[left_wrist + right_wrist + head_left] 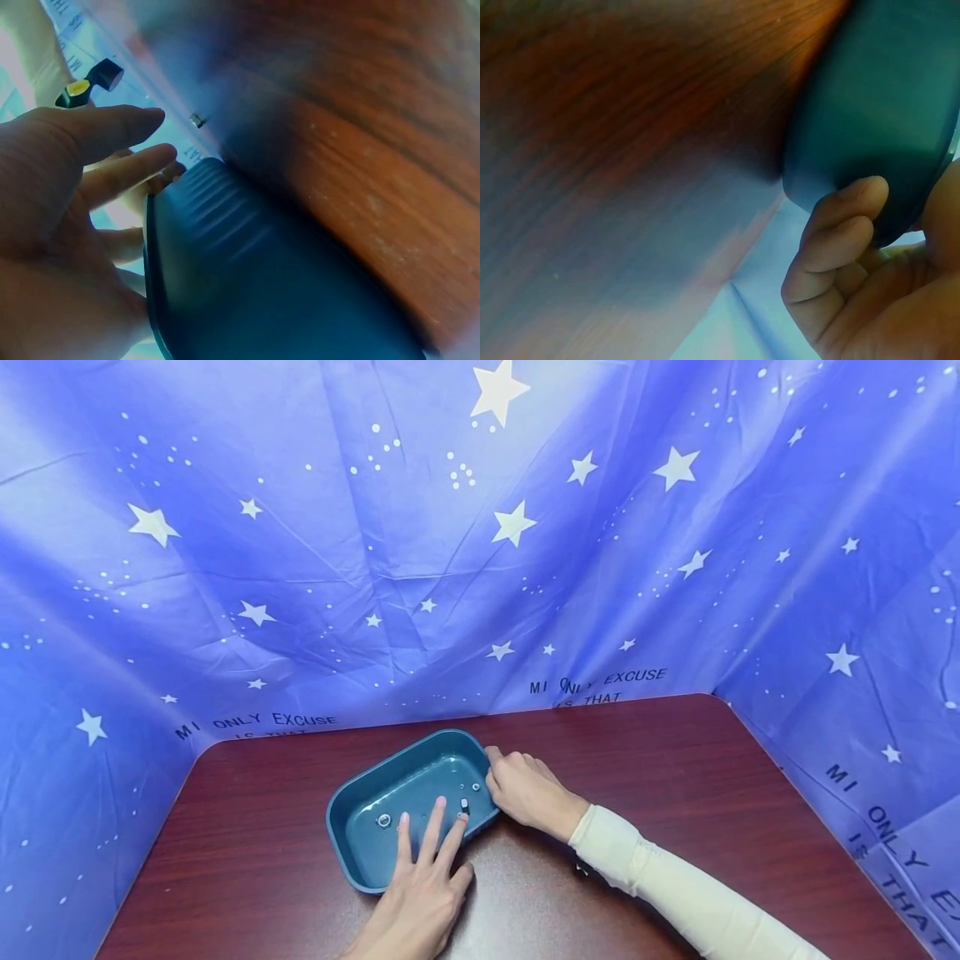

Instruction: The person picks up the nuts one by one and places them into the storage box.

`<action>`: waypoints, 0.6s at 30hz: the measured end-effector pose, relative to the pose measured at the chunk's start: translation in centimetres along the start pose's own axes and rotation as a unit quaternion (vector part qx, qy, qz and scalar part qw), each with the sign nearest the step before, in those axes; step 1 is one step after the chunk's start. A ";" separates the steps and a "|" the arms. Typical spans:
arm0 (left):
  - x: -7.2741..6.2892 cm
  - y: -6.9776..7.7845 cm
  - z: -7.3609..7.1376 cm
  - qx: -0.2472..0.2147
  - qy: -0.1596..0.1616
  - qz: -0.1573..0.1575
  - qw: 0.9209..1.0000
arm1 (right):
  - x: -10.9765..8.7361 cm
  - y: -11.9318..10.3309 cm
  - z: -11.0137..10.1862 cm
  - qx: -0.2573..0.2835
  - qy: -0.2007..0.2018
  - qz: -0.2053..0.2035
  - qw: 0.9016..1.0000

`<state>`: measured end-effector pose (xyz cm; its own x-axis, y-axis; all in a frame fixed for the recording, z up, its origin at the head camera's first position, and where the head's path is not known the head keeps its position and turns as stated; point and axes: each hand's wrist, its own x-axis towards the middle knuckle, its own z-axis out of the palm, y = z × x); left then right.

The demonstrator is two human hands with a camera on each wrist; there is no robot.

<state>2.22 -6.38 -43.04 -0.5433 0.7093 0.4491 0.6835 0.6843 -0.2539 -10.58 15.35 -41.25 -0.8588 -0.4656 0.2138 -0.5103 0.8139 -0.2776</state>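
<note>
A dark teal plastic tray [416, 785], oblong with rounded corners, stands on the table. My right hand [528, 789] grips its right end, fingers curled against the outer wall, as the right wrist view also shows. Over the near wall reaches my left hand [427, 885], its fingers spread and fairly straight above the tray's inside. Inside lie a ring-shaped metal nut [384, 820] toward the left, a small black-and-white piece [464, 807] by my left fingertips, and a smaller metal nut [476, 787] near the right end. In the left wrist view, the tray wall [225, 240] hides part of that hand.
The reddish-brown wooden table [637, 760] extends to both sides of the tray. A small metal piece [196, 120] lies on it, near the right forearm. Blue cloth [420, 552] with white stars hangs behind the table and along its sides.
</note>
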 end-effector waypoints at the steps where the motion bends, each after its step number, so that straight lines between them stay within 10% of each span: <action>1: 0.0 0.0 0.0 0.010 -0.001 0.004 1.000 | 0.0 0.0 0.0 0.001 -0.001 -0.001 1.000; 18: 1.0 -0.9 0.7 0.071 -0.071 0.024 0.995 | 1.0 0.7 0.1 0.001 -0.019 0.007 1.000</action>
<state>0.74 -6.20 -42.97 -0.5821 0.7513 0.3111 0.6402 0.6593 -0.3944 -11.84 15.39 -41.30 -0.8669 -0.4668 0.1745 -0.4983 0.8199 -0.2819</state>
